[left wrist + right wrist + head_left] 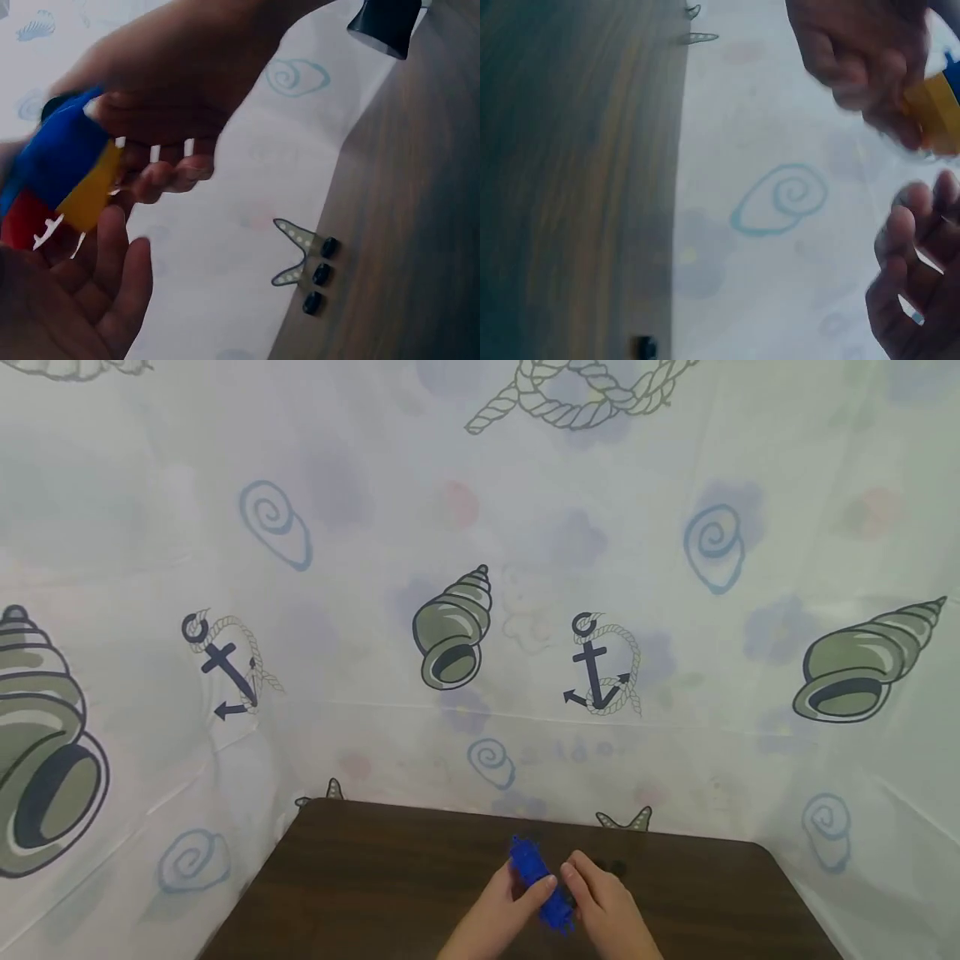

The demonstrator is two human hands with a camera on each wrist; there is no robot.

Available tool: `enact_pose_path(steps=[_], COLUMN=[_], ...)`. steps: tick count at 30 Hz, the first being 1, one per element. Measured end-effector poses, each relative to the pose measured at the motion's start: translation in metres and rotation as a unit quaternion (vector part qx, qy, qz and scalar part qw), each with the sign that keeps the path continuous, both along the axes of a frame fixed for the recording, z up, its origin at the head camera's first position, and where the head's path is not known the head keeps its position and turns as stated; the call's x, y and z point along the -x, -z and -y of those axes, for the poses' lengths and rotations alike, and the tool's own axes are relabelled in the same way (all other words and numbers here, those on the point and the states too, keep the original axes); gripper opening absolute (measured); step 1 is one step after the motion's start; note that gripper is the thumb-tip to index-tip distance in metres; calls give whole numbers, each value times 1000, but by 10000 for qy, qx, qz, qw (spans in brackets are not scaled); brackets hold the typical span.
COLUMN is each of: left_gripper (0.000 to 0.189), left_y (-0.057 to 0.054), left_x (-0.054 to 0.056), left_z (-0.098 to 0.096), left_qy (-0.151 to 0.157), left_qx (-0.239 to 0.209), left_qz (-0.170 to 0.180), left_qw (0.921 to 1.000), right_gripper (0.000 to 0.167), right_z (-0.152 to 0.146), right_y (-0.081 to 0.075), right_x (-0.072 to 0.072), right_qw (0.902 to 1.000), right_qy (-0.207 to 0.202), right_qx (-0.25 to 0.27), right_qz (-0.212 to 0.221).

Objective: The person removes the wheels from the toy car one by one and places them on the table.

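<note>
A blue toy body with knobby ends is gripped in my left hand, thumb across its top. The left wrist view shows the toy's blue, yellow and red sides. Close beside it, my right hand has thumb and fingers curled together, pinching a small dark wheel-like piece against the toy's side. That piece is mostly hidden by the fingers. The yellow side shows at the right edge of the right wrist view.
The dark brown table backs onto a white patterned curtain. Small black wheel-like pieces stand in a row near the table's far edge. A dark cylindrical thing shows at the top of the left wrist view.
</note>
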State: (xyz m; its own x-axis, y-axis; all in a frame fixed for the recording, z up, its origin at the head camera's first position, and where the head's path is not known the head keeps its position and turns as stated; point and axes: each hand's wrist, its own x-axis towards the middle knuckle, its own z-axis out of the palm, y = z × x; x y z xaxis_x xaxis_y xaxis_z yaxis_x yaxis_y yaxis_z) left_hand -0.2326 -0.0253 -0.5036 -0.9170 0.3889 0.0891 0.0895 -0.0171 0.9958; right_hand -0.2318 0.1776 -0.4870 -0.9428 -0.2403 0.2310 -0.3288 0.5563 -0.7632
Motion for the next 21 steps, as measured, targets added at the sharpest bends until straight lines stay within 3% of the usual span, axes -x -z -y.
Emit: enact_pose_path(steps=[3,5,8,10,12,16,18,21], left_gripper=[70,65,61,68,82,106,105,88], left_y=[-6,-8,-8,-7,-6,-3,1,9], left_x=[0,-1,-3,-5,-7,-12,-15,-19], left_z=[-6,-10,-16,-21,-28,-40,-43,-39], left_qy=[-115,-257,-643,-856,-1215,-2008,-2375,-2594], left_qx=[-73,-109,-50,-60,85,352,437,543], left_qz=[-109,-189,-115,46,270,650,628,168], left_qw=[9998,9994,9979,9963,9922,9768,9684,9641], right_gripper=[32,34,38,38,39,42,44,50], right_z=[6,11,20,26,33,43,47,53], right_y=[-9,-10,-9,-9,-9,-7,-4,2], right_x=[-8,-12,-16,-18,-18,-20,-21,-22], right_qw=[9965,9890,9693,9559,9515,9569,9581,9584], right_qy=[365,597,877,1082,1202,1331,1370,1349], right_qx=[-469,-755,-1323,-1717,-1962,-2108,-2109,-2150], right_qz=[-585,-1124,-1880,-2122,-2044,-1488,-1373,-1303])
